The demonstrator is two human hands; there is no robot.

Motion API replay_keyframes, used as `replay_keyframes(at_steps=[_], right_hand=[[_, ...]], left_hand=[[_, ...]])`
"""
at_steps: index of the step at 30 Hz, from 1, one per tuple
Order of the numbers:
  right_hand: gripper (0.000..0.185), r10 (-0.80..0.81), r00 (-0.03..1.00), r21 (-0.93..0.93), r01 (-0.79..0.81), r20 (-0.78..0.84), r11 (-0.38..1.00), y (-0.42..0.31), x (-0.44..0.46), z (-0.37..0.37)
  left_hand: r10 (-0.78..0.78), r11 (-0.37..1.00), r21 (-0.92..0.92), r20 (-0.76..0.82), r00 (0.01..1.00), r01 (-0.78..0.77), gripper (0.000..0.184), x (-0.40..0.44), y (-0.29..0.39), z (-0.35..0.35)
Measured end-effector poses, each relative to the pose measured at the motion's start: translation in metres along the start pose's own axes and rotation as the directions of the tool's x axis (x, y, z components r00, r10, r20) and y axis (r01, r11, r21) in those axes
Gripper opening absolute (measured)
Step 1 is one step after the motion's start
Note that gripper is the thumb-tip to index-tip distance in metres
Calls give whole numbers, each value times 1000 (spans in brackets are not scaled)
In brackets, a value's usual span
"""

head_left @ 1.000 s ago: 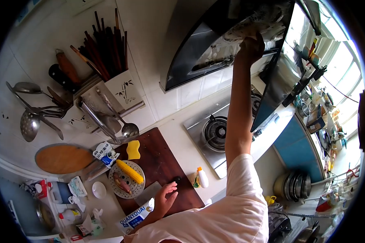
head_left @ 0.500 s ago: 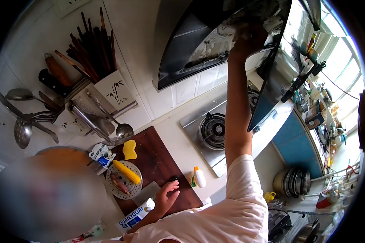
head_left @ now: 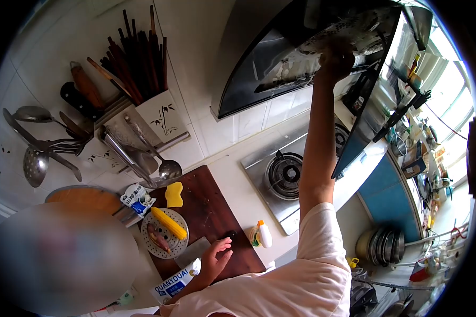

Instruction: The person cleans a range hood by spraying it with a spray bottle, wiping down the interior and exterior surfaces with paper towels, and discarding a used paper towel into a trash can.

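My right hand (head_left: 337, 62) is raised to the soapy underside of the black range hood (head_left: 280, 45). Its fingers are closed, and what they hold is too dark and blurred to make out. Low down, my left hand (head_left: 216, 260) hovers or rests at the edge of the dark red cutting board (head_left: 211, 198), fingers apart and empty. Beside it are a grey blade-like sheet (head_left: 193, 252) and a QUANYOUAI packet (head_left: 174, 282). A perforated plate (head_left: 149, 244) holds yellow corn (head_left: 169, 224) and a purplish root (head_left: 157, 239); a yellow sponge (head_left: 174, 195) lies above.
A gas stove (head_left: 272, 182) sits below the hood, with a white spray bottle (head_left: 265, 234) nearby. Chopsticks and ladles hang on the left wall. Stacked pots (head_left: 381, 245) stand at right. A blurred round patch (head_left: 63, 259) hides the lower left.
My right hand has shifted slightly along the hood's underside, while my left hand has stayed about where it was. The blurred patch at lower left was absent in the earliest frame.
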State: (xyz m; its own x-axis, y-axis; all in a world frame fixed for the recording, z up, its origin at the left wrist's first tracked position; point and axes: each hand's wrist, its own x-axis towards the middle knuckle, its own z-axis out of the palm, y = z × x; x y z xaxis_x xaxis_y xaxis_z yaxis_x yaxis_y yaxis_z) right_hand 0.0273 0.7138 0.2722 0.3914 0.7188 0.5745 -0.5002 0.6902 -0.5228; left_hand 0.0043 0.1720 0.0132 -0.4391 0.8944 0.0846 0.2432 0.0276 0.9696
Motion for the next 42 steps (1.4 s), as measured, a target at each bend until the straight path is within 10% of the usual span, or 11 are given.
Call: replay_keyframes(at_steps=[5,8,11,13,21,29,34,42], right_hand=[[20,-234,970,-135,241,63,961,21,-15,-4],[22,-31,996,-195,46,80,980,-25,-58,14],[27,-155,972,108,137,176,985,-41,-65,26],[20,-524,839,-68,537,144,841,-35,-31,23],[14,-584,811,-414,522,-30,746,-25,20,16],[16,-415,893,-173,443,176,880,88,40,-54],[21,-390,805,-740,578,448,343,91,6,-63],[22,-271,827,-563,540,492,626,24,-83,-14]], left_hand=[[-3,1000,5,9,1000,3,40,2,1,1],[10,1000,-6,24,1000,-10,40,3,3,2],[9,1000,9,37,999,-10,40,3,3,4],[-1,1000,12,33,999,1,40,2,4,4],[7,1000,21,-3,1000,-7,40,1,-5,-5],[-10,1000,29,8,1000,10,39,-1,-3,-6],[-13,999,35,2,1000,13,39,-2,-7,-7],[15,1000,-7,62,998,-14,40,2,-1,12]])
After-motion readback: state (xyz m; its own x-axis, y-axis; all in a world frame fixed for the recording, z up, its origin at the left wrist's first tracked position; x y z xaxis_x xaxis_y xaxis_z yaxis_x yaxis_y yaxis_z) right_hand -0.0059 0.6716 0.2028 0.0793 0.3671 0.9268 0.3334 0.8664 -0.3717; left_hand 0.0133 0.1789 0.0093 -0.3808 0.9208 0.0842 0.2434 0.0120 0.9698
